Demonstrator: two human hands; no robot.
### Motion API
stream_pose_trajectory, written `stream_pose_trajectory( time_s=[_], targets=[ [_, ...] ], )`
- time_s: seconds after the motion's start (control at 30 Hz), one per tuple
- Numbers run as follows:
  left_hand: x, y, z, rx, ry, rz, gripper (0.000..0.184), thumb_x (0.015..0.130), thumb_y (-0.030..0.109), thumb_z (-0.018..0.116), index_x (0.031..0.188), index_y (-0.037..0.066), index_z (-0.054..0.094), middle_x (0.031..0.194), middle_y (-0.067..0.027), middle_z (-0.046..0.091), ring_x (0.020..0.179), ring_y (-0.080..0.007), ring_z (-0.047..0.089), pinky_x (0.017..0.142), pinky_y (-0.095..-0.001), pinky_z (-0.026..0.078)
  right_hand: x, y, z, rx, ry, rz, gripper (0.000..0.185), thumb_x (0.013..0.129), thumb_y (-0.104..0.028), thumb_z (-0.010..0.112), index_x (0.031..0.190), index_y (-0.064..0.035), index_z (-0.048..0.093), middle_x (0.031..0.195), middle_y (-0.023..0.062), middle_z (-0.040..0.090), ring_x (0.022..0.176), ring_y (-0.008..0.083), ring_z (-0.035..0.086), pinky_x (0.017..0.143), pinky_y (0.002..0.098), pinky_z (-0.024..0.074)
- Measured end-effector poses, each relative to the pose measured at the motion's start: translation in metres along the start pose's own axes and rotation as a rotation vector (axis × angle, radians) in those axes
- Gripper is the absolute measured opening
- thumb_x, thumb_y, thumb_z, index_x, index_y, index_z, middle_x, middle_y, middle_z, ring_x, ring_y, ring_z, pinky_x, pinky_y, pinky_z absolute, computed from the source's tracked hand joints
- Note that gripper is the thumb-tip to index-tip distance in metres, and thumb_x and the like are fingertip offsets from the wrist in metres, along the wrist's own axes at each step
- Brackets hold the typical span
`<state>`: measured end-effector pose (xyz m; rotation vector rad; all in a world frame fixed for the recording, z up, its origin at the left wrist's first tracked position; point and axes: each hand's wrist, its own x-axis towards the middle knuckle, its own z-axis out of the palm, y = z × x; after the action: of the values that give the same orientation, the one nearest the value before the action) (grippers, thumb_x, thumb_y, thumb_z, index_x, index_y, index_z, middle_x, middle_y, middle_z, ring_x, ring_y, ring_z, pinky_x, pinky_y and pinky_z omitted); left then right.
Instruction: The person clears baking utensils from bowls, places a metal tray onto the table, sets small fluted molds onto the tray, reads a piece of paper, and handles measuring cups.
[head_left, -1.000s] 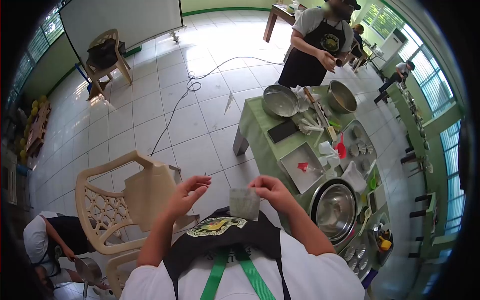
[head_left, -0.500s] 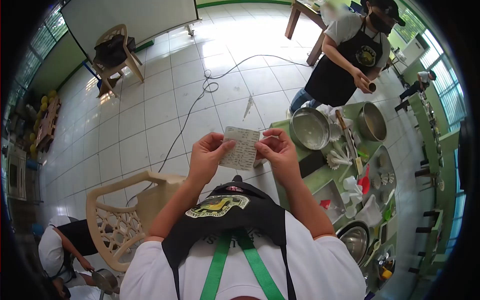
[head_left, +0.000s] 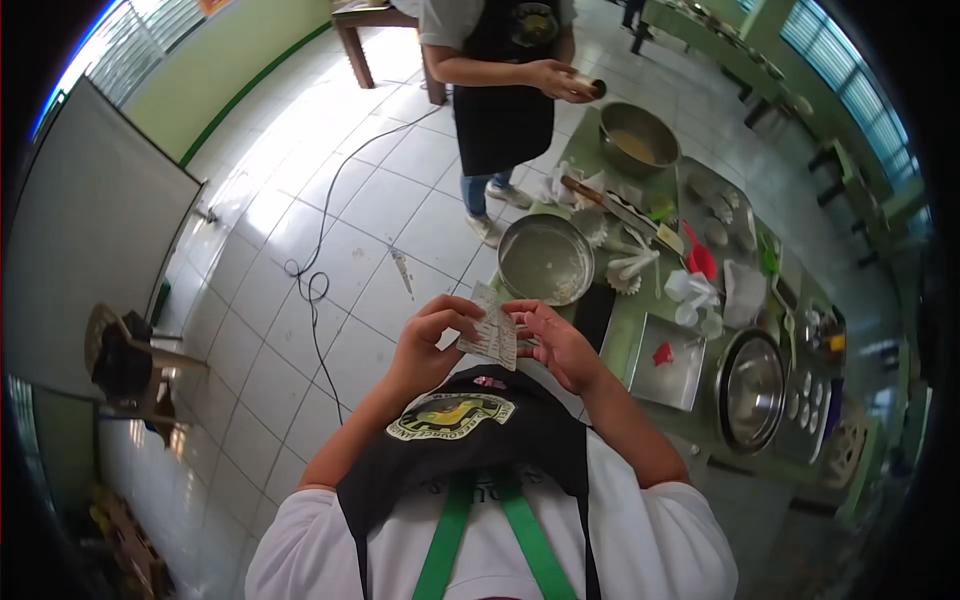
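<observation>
A small sheet of paper (head_left: 490, 335) covered in handwriting is in front of my apron, tilted. My left hand (head_left: 432, 342) pinches its left side between thumb and fingers. At the right edge, my right hand (head_left: 558, 345) holds the sheet with its fingertips, the fingers slightly bent. The writing is too small to read. Just beyond my right hand, a round metal pan (head_left: 545, 260) with pale residue stands on the green table (head_left: 625, 285).
On the table are a deep bowl (head_left: 638, 140), a square pan (head_left: 668, 365), a red scoop (head_left: 699, 252), nested metal bowls (head_left: 752, 390) and a muffin tray (head_left: 802, 412). Across it stands a co-worker (head_left: 505, 95) holding a tube-shaped object. A cable (head_left: 322, 230) crosses the floor.
My view has turned right, bringing more of the table into sight. The paper has tilted between my hands. The nearby plastic chair and the person at lower left have left the view.
</observation>
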<state>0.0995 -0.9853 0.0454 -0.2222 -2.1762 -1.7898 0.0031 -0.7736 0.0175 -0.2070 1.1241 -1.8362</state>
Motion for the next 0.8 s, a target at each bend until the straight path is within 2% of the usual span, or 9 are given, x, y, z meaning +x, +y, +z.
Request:
stream_pose_trajectory(
  time_s=[0.17,0.23,0.3,0.33,0.4,0.53,0.6,0.7,0.8],
  targets=[
    [0.042,-0.007,-0.007,-0.016,-0.637,0.097,0.017,0.071,-0.007,0.06,0.084,0.001,0.068,0.106,-0.0134,0.066,0.101,-0.0288,0.064,0.09,-0.0346,0.051,-0.042,0.047,0.03,0.234,0.419,-0.247,0.04,0.095,-0.005,0.057,0.133,-0.0053,0.044,0.122,0.011,0.058,0.107,0.0203,0.061,0.09,0.0363,0.0525],
    [0.05,-0.022,-0.004,-0.1,-0.806,0.134,0.014,0.077,-0.002,0.06,0.088,0.0,0.069,0.113,-0.0135,0.062,0.099,-0.026,0.065,0.088,-0.0335,0.052,-0.056,0.058,0.047,0.041,0.687,-0.335,0.045,0.089,0.0,0.063,0.131,-0.0037,0.046,0.115,0.0099,0.063,0.104,0.0176,0.062,0.092,0.0318,0.0502],
    [0.047,-0.029,0.009,-0.139,-0.808,-0.108,0.014,0.082,0.002,0.065,0.095,0.0,0.068,0.121,-0.0116,0.056,0.097,-0.0213,0.065,0.086,-0.0322,0.053,-0.064,0.078,0.062,0.008,0.822,-0.415,0.041,0.089,0.002,0.062,0.127,-0.0007,0.048,0.112,0.0102,0.065,0.103,0.0165,0.062,0.091,0.0307,0.0507],
    [0.045,-0.033,0.017,-0.246,-0.824,-0.159,0.02,0.084,0.007,0.069,0.103,0.002,0.067,0.124,-0.0097,0.051,0.095,-0.0175,0.065,0.084,-0.0313,0.054,-0.068,0.09,0.064,-0.044,0.907,-0.43,0.038,0.089,0.002,0.063,0.124,0.0005,0.048,0.11,0.0103,0.065,0.102,0.0163,0.062,0.089,0.0303,0.0507],
    [0.043,-0.039,0.031,-0.169,-0.961,-0.185,0.026,0.082,0.01,0.074,0.106,0.004,0.067,0.124,-0.0098,0.051,0.09,-0.0161,0.065,0.079,-0.0297,0.054,-0.081,0.111,0.073,-0.096,1.009,-0.459,0.036,0.088,0.002,0.063,0.122,0.0017,0.049,0.109,0.0104,0.065,0.1,0.0161,0.063,0.088,0.0298,0.0508],
    [0.028,-0.043,0.065,-0.151,-1.023,-0.032,0.023,0.081,0.01,0.074,0.103,0.005,0.069,0.081,-0.0065,0.066,0.067,-0.0108,0.059,0.064,-0.0279,0.05,-0.097,0.13,0.097,-0.128,1.144,-0.612,0.033,0.088,0.0,0.064,0.119,0.0025,0.051,0.103,0.0093,0.066,0.093,0.0135,0.064,0.081,0.0278,0.0514],
    [0.021,-0.039,0.081,-0.152,-1.042,-0.003,0.024,0.08,0.01,0.074,0.103,0.006,0.069,0.081,-0.0064,0.066,0.067,-0.0112,0.059,0.063,-0.0284,0.05,-0.114,0.14,0.104,-0.228,1.364,-0.558,0.03,0.089,-0.001,0.063,0.117,0.002,0.053,0.098,0.0077,0.065,0.082,0.0108,0.061,0.071,0.0248,0.0495],
    [0.012,-0.026,0.103,-0.17,-1.089,-0.008,0.023,0.081,0.012,0.074,0.102,0.005,0.069,0.081,-0.0059,0.066,0.067,-0.0125,0.06,0.065,-0.0292,0.051,-0.137,0.156,0.107,-0.127,1.495,-0.579,0.028,0.088,-0.002,0.066,0.114,0.0018,0.055,0.092,0.0062,0.065,0.076,0.0095,0.058,0.066,0.0241,0.0475],
    [0.005,-0.019,0.133,-0.269,-1.186,-0.141,0.019,0.08,0.008,0.076,0.094,0.003,0.065,0.081,-0.0028,0.066,0.071,-0.0096,0.061,0.067,-0.0273,0.051,-0.159,0.16,0.108,-0.062,1.568,-0.657,0.024,0.088,-0.004,0.067,0.11,0.0013,0.057,0.086,0.0041,0.064,0.072,0.0087,0.056,0.064,0.0241,0.0464]
  ],
)
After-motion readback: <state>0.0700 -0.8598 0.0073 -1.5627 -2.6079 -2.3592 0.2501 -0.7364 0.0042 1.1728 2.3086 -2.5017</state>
